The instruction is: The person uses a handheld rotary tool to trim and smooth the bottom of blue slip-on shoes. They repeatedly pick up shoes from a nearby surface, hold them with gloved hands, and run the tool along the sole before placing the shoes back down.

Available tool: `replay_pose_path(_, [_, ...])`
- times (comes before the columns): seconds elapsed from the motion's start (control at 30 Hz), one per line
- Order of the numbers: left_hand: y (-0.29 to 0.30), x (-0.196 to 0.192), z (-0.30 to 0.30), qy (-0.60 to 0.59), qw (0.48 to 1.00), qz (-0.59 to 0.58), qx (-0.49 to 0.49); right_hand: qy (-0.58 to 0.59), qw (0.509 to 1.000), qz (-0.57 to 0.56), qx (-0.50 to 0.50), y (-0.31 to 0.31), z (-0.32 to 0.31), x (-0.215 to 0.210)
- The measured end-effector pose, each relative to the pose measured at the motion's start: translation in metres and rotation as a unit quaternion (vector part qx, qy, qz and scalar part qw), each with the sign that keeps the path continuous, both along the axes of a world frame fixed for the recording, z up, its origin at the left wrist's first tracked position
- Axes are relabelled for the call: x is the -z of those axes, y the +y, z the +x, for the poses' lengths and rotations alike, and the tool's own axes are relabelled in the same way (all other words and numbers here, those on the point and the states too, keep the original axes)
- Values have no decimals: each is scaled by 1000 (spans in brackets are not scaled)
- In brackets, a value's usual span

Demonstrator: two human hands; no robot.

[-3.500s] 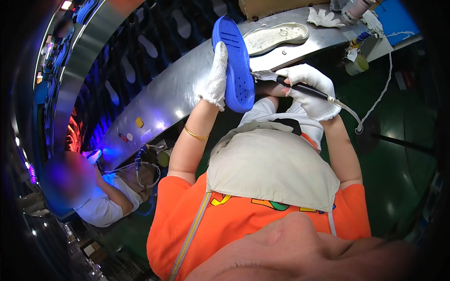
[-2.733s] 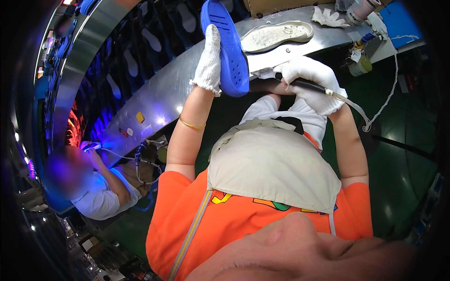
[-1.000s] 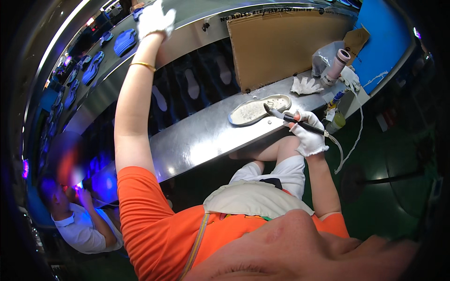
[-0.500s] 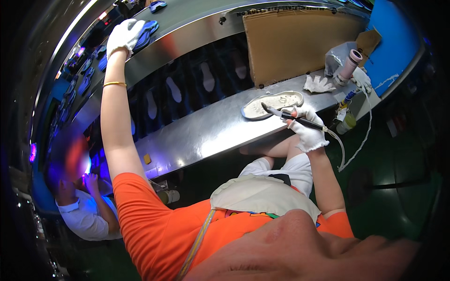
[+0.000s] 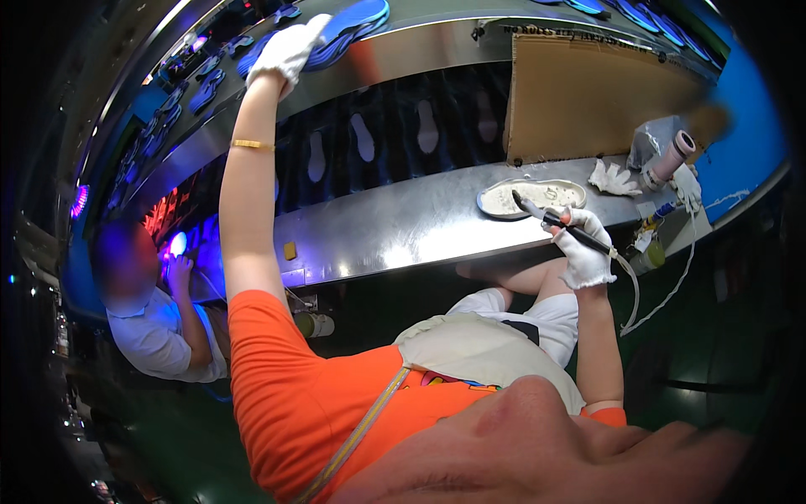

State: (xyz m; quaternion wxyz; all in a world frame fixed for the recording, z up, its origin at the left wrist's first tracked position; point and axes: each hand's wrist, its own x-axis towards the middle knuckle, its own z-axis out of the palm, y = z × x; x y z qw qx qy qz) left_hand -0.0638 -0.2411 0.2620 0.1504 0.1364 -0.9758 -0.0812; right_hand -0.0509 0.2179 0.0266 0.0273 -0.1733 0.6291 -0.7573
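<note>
My left hand (image 5: pixel 285 55), in a white glove, reaches far out to the conveyor belt's edge. Its thumb lies over a blue shoe sole (image 5: pixel 348 32), and its fingers are partly hidden. More blue soles show beside that hand. My right hand (image 5: pixel 585 249), in a white glove with bare fingertips, is closed round the black handle of a brush (image 5: pixel 579 235) fed by a pale tube. The brush's dark tip hovers by a white shoe sole (image 5: pixel 529 198) with a blue rim, which lies on the metal bench (image 5: pixel 378 220).
A cardboard sheet (image 5: pixel 596 101) stands behind the bench. At the right are a spare white glove (image 5: pixel 614 178), a pink cylindrical bottle (image 5: pixel 672 160) and a plastic bag (image 5: pixel 655 141). A small yellow block (image 5: pixel 290 250) sits leftward. Another person (image 5: pixel 164 332) works at far left.
The view has shifted, so the bench appears farther right. My left hand now has a blue sole protruding to its right. My right hand still holds the brush near the white sole.
</note>
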Motion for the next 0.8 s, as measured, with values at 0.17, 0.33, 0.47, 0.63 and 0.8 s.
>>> replay_pose_path(0.17, [2, 3, -39, 114, 986, -91, -78, 57, 998, 19, -5, 4, -2, 5])
replay_pose_path(0.33, [9, 10, -40, 153, 963, 183, 125, 45, 998, -32, -18, 5, 2, 7])
replay_pose_path(0.47, [37, 52, -27, 207, 881, 373, 207, 103, 993, 43, -24, 5, 0, 1])
replay_pose_path(0.63, [105, 136, 10, 57, 655, 736, 158, 65, 998, 4, 0, 0, 6, -5])
replay_pose_path(0.8, [199, 229, 39, 40, 378, 882, 277, -14, 1000, -21, -12, 2, 13, -15])
